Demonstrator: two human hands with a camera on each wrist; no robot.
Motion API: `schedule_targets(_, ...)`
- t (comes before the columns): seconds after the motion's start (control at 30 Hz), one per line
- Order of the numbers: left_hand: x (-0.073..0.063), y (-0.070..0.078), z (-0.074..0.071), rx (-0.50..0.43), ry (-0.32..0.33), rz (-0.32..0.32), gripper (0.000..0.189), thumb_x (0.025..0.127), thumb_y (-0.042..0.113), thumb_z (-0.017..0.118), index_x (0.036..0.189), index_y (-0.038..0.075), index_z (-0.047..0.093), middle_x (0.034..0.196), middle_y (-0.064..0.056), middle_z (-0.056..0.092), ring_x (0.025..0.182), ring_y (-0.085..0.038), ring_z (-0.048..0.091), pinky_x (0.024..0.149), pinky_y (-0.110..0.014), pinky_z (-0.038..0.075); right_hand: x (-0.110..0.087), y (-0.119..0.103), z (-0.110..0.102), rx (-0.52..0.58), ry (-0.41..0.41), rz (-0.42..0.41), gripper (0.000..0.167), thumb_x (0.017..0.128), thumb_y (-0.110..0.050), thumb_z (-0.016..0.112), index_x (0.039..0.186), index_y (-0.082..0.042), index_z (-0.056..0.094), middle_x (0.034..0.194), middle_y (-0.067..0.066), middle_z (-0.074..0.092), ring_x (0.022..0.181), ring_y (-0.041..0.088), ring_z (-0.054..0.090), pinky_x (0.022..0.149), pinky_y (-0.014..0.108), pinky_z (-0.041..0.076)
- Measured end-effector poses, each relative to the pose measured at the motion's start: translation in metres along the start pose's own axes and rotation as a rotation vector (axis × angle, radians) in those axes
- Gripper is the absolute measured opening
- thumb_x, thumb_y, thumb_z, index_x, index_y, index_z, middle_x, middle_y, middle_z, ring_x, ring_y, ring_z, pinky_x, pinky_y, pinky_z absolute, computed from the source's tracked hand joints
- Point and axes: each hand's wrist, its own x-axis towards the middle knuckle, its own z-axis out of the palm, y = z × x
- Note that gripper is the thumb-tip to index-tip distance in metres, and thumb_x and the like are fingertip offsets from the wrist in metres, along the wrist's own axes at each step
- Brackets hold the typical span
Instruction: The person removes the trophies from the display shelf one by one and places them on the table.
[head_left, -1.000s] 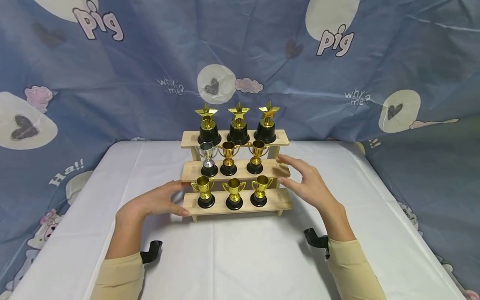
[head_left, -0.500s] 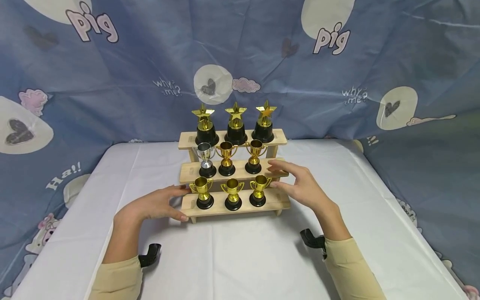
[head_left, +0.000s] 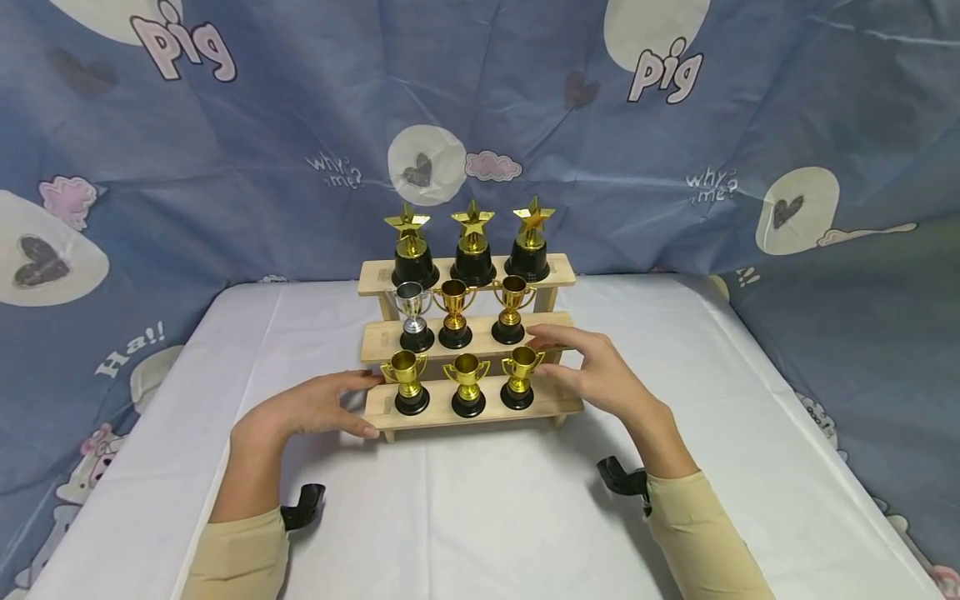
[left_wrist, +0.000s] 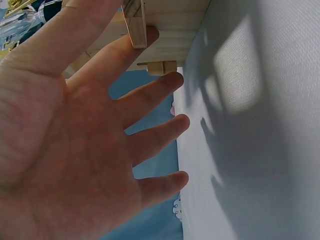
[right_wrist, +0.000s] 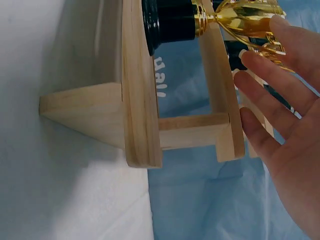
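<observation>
On the table stands a three-tier wooden shelf (head_left: 555, 402) bearing small trophies. My left hand (head_left: 315, 406) is at the shelf's left end, thumb by the lowest tier. In the left wrist view its fingers (left_wrist: 155, 140) are spread and fairly straight. From the right, my right hand (head_left: 603, 375) reaches to the front right gold trophy cup (head_left: 522, 367). Its thumb overlaps the cup's rim in the right wrist view, and the loosely bent fingers (right_wrist: 265, 75) lie beside the handle. Two more gold cups (head_left: 467, 375) (head_left: 405, 371) share that front tier.
The middle tier holds a silver cup (head_left: 412, 304) and two darker gold cups (head_left: 453, 304) (head_left: 512, 300). Several star trophies (head_left: 472, 242) line the top tier. A white cloth (head_left: 480, 517) covers the table, and a blue printed curtain (head_left: 300, 100) hangs behind.
My right hand has moved left and slightly down, from the shelf's right end to the front right cup. The left hand stays at the left end. The camera view has shifted a little.
</observation>
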Motion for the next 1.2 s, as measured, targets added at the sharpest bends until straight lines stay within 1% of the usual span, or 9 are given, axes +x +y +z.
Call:
schedule_targets(0.13, 0.0, -0.001, 0.0, -0.005, -0.002, 0.002, 0.088, 0.074, 0.049, 0.084, 0.148, 0.016, 0.049, 0.156, -0.017, 0.041, 0.146, -0.046, 0.029, 0.114, -0.068, 0.026, 0.0, -0.002, 0.003, 0.003, -0.006, 0.011, 0.051, 0.087, -0.013, 0.077, 0.136, -0.018, 0.062, 0.118, 0.0, 0.072, 0.111, 0.017, 0.067, 0.108, 0.048, 0.044)
schedule_targets(0.33, 0.0, -0.002, 0.0, -0.005, -0.012, 0.012, 0.089, 0.075, 0.049, 0.083, 0.149, 0.014, 0.047, 0.157, -0.017, 0.039, 0.147, -0.045, 0.03, 0.113, -0.066, 0.028, 0.001, -0.005, 0.006, 0.03, -0.018, 0.039, 0.058, 0.085, -0.013, 0.079, 0.138, -0.023, 0.06, 0.126, 0.001, 0.07, 0.112, 0.018, 0.064, 0.1, 0.051, 0.048)
schedule_targets(0.47, 0.001, -0.002, 0.0, -0.004, -0.014, 0.002, 0.089, 0.075, 0.049, 0.083, 0.149, 0.015, 0.047, 0.158, -0.017, 0.039, 0.147, -0.045, 0.03, 0.113, -0.066, 0.028, 0.001, -0.006, 0.008, 0.022, -0.035, 0.032, 0.055, 0.086, -0.018, 0.078, 0.138, -0.021, 0.06, 0.133, 0.001, 0.067, 0.117, 0.018, 0.063, 0.103, 0.048, 0.048)
schedule_targets(0.5, 0.0, -0.002, 0.0, -0.004, -0.013, -0.003, 0.089, 0.075, 0.049, 0.083, 0.149, 0.015, 0.047, 0.157, -0.017, 0.039, 0.147, -0.045, 0.03, 0.113, -0.066, 0.028, 0.001, -0.006, 0.009, 0.018, -0.04, 0.026, 0.054, 0.087, -0.019, 0.078, 0.138, -0.019, 0.061, 0.134, 0.001, 0.066, 0.115, 0.017, 0.063, 0.103, 0.047, 0.048)
schedule_targets(0.57, 0.0, -0.001, 0.0, -0.007, -0.012, -0.008, 0.088, 0.074, 0.049, 0.083, 0.148, 0.016, 0.048, 0.157, -0.016, 0.041, 0.146, -0.045, 0.031, 0.113, -0.066, 0.028, 0.001, -0.006, 0.01, 0.006, -0.048, 0.018, 0.051, 0.087, -0.021, 0.077, 0.136, -0.018, 0.062, 0.132, -0.001, 0.067, 0.108, 0.015, 0.065, 0.098, 0.043, 0.052)
schedule_targets(0.7, -0.002, 0.0, 0.0, -0.009, -0.016, -0.013, 0.087, 0.075, 0.049, 0.083, 0.148, 0.016, 0.048, 0.156, -0.018, 0.042, 0.146, -0.046, 0.031, 0.113, -0.067, 0.028, 0.002, -0.005, 0.014, -0.001, -0.048, 0.009, 0.046, 0.088, -0.02, 0.076, 0.132, -0.018, 0.066, 0.122, -0.004, 0.071, 0.086, 0.013, 0.064, 0.079, 0.035, 0.055)
schedule_targets(0.77, -0.002, 0.001, 0.0, -0.008, -0.022, -0.011, 0.087, 0.075, 0.049, 0.082, 0.148, 0.016, 0.048, 0.156, -0.02, 0.041, 0.146, -0.046, 0.031, 0.113, -0.067, 0.027, 0.001, -0.005, 0.014, -0.003, -0.04, 0.007, 0.044, 0.088, -0.019, 0.076, 0.13, -0.019, 0.067, 0.118, -0.004, 0.072, 0.083, 0.013, 0.063, 0.074, 0.031, 0.054)
schedule_targets(0.93, -0.002, 0.0, -0.001, -0.003, -0.036, -0.012, 0.087, 0.077, 0.051, 0.08, 0.15, 0.017, 0.046, 0.157, -0.021, 0.038, 0.146, -0.048, 0.03, 0.113, -0.068, 0.027, 0.002, -0.006, 0.015, 0.005, -0.04, 0.013, 0.043, 0.088, -0.019, 0.076, 0.131, -0.018, 0.066, 0.12, -0.003, 0.071, 0.082, 0.017, 0.064, 0.071, 0.027, 0.052)
schedule_targets(1.2, -0.002, -0.002, 0.001, -0.025, -0.05, -0.009, 0.087, 0.078, 0.051, 0.079, 0.15, 0.016, 0.045, 0.157, -0.023, 0.037, 0.145, -0.049, 0.03, 0.111, -0.069, 0.028, 0.002, -0.007, 0.014, 0.008, -0.054, 0.037, 0.042, 0.089, -0.021, 0.075, 0.131, -0.02, 0.066, 0.123, -0.004, 0.07, 0.085, 0.013, 0.064, 0.074, 0.027, 0.053)
